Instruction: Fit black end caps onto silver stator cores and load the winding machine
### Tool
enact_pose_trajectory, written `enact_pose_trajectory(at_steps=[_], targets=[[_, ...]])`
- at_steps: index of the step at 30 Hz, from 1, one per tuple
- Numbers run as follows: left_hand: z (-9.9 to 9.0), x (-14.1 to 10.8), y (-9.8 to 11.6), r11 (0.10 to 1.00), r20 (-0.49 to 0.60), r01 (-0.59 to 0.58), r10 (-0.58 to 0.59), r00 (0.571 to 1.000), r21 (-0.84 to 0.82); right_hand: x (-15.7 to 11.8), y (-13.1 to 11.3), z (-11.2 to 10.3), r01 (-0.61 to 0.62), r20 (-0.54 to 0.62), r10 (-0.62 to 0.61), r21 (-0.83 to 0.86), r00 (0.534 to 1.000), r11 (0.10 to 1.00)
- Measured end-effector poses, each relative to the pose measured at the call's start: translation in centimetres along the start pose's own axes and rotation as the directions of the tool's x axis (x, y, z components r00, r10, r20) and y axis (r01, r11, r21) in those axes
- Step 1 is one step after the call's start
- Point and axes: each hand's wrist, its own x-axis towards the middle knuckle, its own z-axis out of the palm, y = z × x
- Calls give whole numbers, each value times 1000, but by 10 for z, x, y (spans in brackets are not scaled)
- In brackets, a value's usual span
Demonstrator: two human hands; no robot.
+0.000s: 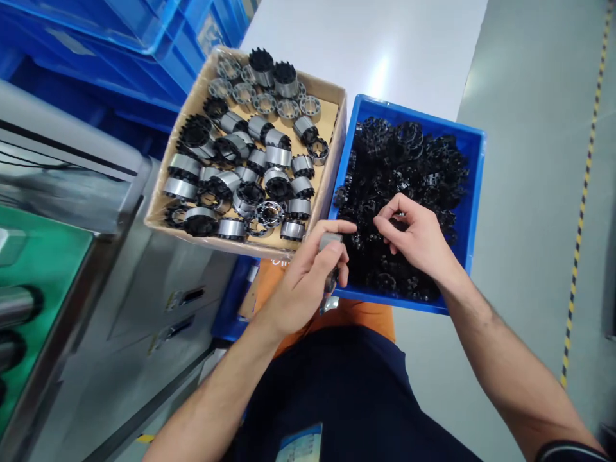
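Observation:
My left hand (312,273) is closed around a grey metal stator core (330,241), with a dark part of it showing lower between the fingers. Its index finger stretches out over the near left side of a blue bin (469,256). Above the heap of black toothed plastic rings (409,141) in that bin, my right hand (416,234) is curled, thumb and index finger almost meeting. Whatever those fingertips pinch, if anything, is lost against the black pieces. To the left, a cardboard box (342,106) holds several stator cores (278,156), some with black toothed ends.
Blue crates (168,58) are stacked at the upper left. A metal machine (158,276) with a green surface (43,269) stands left. Behind the box and bin lies a white surface (366,38). Yellow-black floor tape (584,186) runs along the right.

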Motion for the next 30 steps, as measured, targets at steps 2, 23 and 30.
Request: enact_pose_trajectory(at_steps=[2, 23, 30], targets=[[5, 7, -8, 999, -5, -32, 32, 999, 27, 3, 4, 0, -5, 0, 5, 103, 1000, 995], [24, -4, -8, 919, 119, -394, 390, 913, 9, -47, -29, 1, 572, -54, -583, 287, 810, 768], [23, -17, -5, 955, 139, -296, 290, 947, 20, -61, -32, 17, 464, -182, -429, 425, 885, 777]])
